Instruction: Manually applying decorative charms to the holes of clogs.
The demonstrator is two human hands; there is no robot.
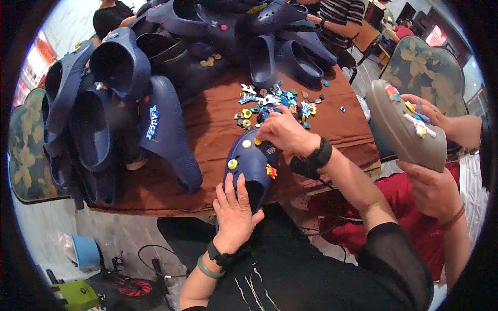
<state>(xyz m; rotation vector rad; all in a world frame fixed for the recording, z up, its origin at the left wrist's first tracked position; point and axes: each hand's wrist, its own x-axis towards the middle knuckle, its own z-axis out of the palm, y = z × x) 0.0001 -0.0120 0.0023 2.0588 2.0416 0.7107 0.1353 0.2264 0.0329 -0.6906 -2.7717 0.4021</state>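
A navy foam clog (243, 154) lies at the table's front edge, toe pointing away from me. My left hand (233, 212) holds it near the foot opening, fingers along the left side. At the clog's toe, my right hand (290, 133) pinches a small yellow shoe charm (258, 140) against the upper. Other charms sit on this clog: a pale yellow round one (246, 143), a yellow-and-white round one (232, 165) and a red-and-yellow figure (271, 171). Beyond my right hand spreads a pile of loose shoe charms (280, 98).
Many navy clogs (168, 135) are heaped on the left and far side of the brown-covered table (337, 119). At right, another person's hands (436, 189) hold a grey clog (410, 129) with charms. A floral chair back (428, 67) stands behind. A blue bin (85, 251) is on the floor.
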